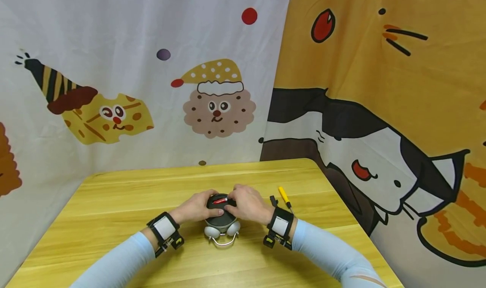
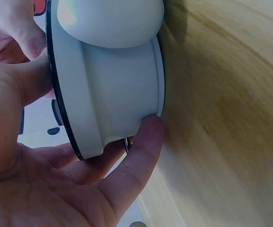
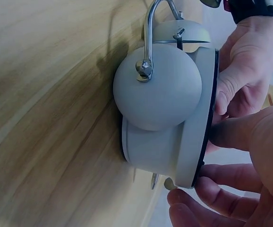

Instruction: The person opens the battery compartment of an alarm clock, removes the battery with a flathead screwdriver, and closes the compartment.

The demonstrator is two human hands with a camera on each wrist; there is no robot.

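Observation:
A twin-bell alarm clock (image 1: 221, 214) lies on the table with its black back facing up. Its two pale bells and curved metal handle (image 1: 224, 242) point toward me. In an opening in the back sits a red battery (image 1: 220, 200). My left hand (image 1: 195, 206) grips the clock from the left, thumb on the back and fingers round the side (image 2: 113, 94). From the right, my right hand (image 1: 248, 203) holds the rim, its thumb on the back beside the battery. In the right wrist view, that hand's fingers (image 3: 226, 194) curl at the clock's edge.
A yellow-handled screwdriver (image 1: 284, 196) lies on the wooden table (image 1: 152, 186) to the right of my right hand. A small black piece (image 1: 274, 201) shows by the right wrist strap; whether it belongs to the strap I cannot tell. Printed curtains (image 1: 133, 47) hang behind the table.

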